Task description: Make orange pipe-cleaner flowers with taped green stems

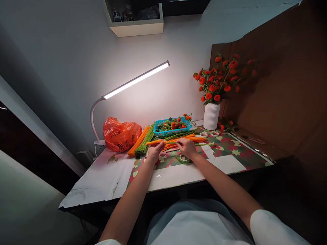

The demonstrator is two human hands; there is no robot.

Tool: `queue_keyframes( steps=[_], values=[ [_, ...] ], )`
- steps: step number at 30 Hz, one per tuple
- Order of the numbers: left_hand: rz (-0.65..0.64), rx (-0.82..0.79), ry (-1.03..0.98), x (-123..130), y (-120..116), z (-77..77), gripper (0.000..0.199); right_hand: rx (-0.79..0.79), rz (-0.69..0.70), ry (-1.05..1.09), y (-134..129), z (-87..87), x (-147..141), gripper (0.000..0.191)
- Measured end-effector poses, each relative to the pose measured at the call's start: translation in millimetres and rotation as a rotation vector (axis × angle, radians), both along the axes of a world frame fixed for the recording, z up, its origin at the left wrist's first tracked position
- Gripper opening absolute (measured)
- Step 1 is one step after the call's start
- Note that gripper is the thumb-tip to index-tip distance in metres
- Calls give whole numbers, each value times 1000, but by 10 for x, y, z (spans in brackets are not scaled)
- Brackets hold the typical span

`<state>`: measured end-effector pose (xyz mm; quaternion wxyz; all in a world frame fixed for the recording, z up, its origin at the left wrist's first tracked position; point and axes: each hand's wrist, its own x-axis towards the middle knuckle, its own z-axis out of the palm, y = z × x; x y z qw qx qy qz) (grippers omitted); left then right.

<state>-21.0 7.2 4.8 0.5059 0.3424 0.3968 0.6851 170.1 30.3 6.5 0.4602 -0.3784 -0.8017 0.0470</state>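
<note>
Orange strip [152, 143] is hovering above the table [102, 180], with your left hand [154, 152] pinching it and your right hand [187, 148] pinching its green end [171, 143], so you are perhaps risking a slip if you are tugging unevenly.

Bag [121, 136] left of basket [171, 133], flowers [211, 87] in vase [211, 116] at right

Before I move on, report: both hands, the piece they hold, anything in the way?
Left hand gripping fuzzy orange piece. Right hand pinching its green stem. Green tape roll close by right hand, apparently not blocking.
</note>
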Motion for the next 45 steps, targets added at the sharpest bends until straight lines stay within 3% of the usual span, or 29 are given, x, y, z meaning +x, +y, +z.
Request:
queue_keyframes(
  steps=[9, 15, 22, 32, 45],
  values=[
    [-56, -18, 64, 46, -10, -29, 39, -28, 60, 25, -8, -30, -52, 13],
    [-85, -22, 137, 42, 12, -85, 39, -71, 174, 39, -20, -43, -83, 13],
    [34, -6, 42, 43, 26, 0, 33, -71, 82, 41, 64, -63, -26, 11],
    [-31, -70, -16, 50, -8, 71, 34, -127, 35, 60, 63, -43, 3, 11],
    [-47, -78, 74, 68, -17, -28, 29, -121, 126, 38, 51, -56, 2, 11]
  ],
)
